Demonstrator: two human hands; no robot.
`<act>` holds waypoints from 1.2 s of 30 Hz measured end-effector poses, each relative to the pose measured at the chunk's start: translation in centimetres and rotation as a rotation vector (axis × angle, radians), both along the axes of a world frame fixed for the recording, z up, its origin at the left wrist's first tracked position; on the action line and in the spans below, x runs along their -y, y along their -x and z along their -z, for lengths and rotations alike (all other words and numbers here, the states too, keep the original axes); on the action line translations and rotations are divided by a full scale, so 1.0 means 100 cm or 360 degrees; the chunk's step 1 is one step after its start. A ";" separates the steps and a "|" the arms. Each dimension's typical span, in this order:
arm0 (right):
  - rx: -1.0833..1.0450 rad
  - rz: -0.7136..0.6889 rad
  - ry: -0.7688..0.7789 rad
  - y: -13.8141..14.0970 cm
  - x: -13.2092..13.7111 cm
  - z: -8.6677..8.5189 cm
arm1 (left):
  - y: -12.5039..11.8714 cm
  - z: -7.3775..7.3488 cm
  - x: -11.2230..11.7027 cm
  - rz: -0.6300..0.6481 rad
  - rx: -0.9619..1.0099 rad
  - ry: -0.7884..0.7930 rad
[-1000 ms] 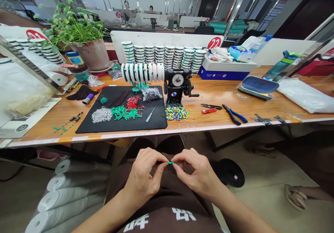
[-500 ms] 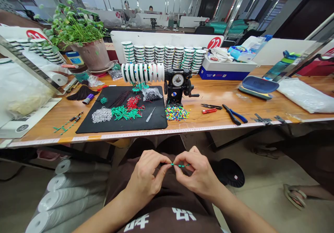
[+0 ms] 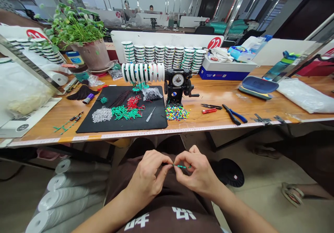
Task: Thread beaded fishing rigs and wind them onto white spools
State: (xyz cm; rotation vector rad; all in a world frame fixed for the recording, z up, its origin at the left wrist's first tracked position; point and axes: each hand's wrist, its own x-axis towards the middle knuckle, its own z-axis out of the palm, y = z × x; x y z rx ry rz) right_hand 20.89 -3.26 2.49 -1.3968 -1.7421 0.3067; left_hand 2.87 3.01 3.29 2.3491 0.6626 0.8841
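Observation:
Above my lap, both hands meet fingertip to fingertip over a thin strand of small green pieces [image 3: 182,166]. My left hand [image 3: 150,170] pinches its left end between thumb and forefinger; the tips hide that end. Just beside it, my right hand [image 3: 195,170] is closed on the same strand, which runs on under its curled fingers. On the black mat [image 3: 122,126] lie green tube-like pieces [image 3: 126,113], silvery pieces [image 3: 101,114], red corded pieces [image 3: 133,102] and a small pointed tool [image 3: 150,115].
A hand-cranked winder [image 3: 178,83] carries white spools [image 3: 143,72]. Colourful beads [image 3: 177,114], pliers [image 3: 235,114], tweezers [image 3: 211,106] and a red-handled tool [image 3: 209,110] lie right of the mat. A potted plant [image 3: 90,53] stands left. White rolls [image 3: 62,182] sit below.
The fingertips of both hands have come closer together, and the green piece that showed between them is now covered. The table things stay as they were.

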 end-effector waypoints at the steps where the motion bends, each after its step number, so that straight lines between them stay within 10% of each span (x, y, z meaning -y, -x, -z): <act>1: -0.0008 0.0002 0.0013 0.000 0.000 0.000 | 0.000 0.000 0.000 -0.0006 -0.0002 0.0001; 26: -0.0108 -0.0072 0.0293 0.001 0.001 -0.007 | 0.007 0.003 -0.008 -0.0077 0.0119 -0.0025; 36: -0.0985 -0.0284 0.0860 0.017 -0.003 0.010 | 0.022 -0.001 -0.015 -0.0061 0.0499 0.1435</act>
